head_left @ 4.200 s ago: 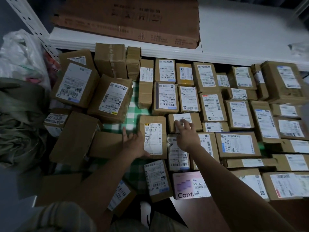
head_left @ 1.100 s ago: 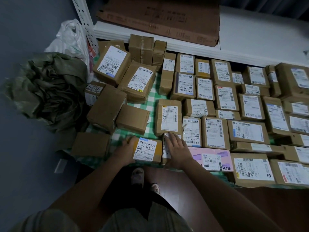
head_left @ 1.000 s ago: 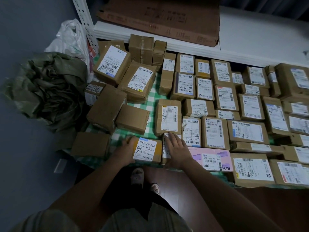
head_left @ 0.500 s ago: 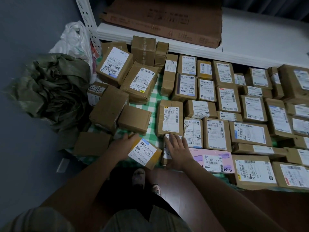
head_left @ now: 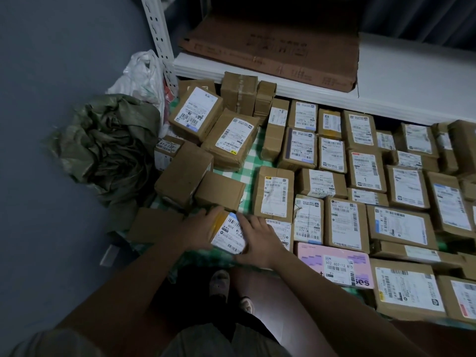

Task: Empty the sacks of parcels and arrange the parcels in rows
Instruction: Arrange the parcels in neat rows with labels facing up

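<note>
Nearest you, your left hand (head_left: 203, 229) and right hand (head_left: 260, 243) meet on one small labelled parcel (head_left: 230, 237) at the front edge of the green checked cloth (head_left: 248, 163). The left fingers curl around its left side while the right fingers (head_left: 247, 222) lie fairly straight over its right half, so you hold it between both hands with its label facing up and its top tilted toward the left. Just to the right of your right hand lies a pink parcel (head_left: 334, 266) at the front of the rows, and just beside it a brown box with a large white label (head_left: 407, 289). Left of your left hand sits a plain brown box (head_left: 154, 224), with two more unlabelled boxes (head_left: 219, 190) just behind it, lying at loose angles. Behind the held parcel stands a tall labelled parcel (head_left: 274, 193), and from there to the right the parcels lie label-up in close rows. Farther left, off the cloth, a crumpled green sack (head_left: 108, 145) sits heaped on the floor, with a white plastic bag (head_left: 141, 76) behind it. At the back, a white shelf (head_left: 412, 81) carries a flattened cardboard sheet (head_left: 273, 50).
</note>
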